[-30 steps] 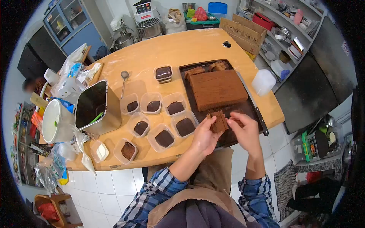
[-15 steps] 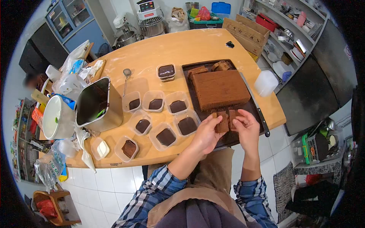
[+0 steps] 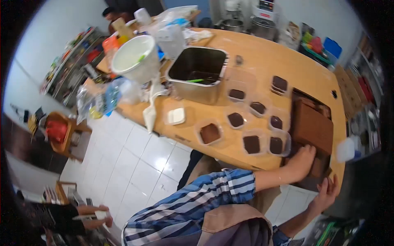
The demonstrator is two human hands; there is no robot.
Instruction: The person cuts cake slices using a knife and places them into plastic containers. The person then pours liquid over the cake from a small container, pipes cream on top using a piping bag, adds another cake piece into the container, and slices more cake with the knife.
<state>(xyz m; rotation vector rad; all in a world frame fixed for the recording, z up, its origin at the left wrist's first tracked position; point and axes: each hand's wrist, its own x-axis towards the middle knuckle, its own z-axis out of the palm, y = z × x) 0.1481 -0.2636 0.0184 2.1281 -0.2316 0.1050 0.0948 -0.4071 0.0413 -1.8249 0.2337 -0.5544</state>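
Observation:
The large brown cake block (image 3: 314, 125) sits on the dark tray (image 3: 307, 184) at the table's right side. My left hand (image 3: 301, 163) is at the cake's near edge, fingers bent together and pointing down; what they grip is hidden and blurred. A smaller cut cake piece (image 3: 317, 168) lies just right of those fingers. My right hand (image 3: 326, 196) is at the tray's near right corner with its fingers apart and nothing seen in it. Several clear cups stand left of the tray with dark filling, among them one cup (image 3: 251, 144); another cup (image 3: 210, 133) shows lighter brown cake.
A deep metal container (image 3: 195, 92) and a white bucket (image 3: 135, 74) stand at the left, near a piping bag (image 3: 150, 115) and a white-filled tub (image 3: 176, 116). One person (image 3: 113, 18) is behind them; another person (image 3: 72, 217) is at lower left, holding something white.
The view has swung left, so the table sits further right. My hands have moved apart, and the cake pieces no longer show between them. A second person has come into view.

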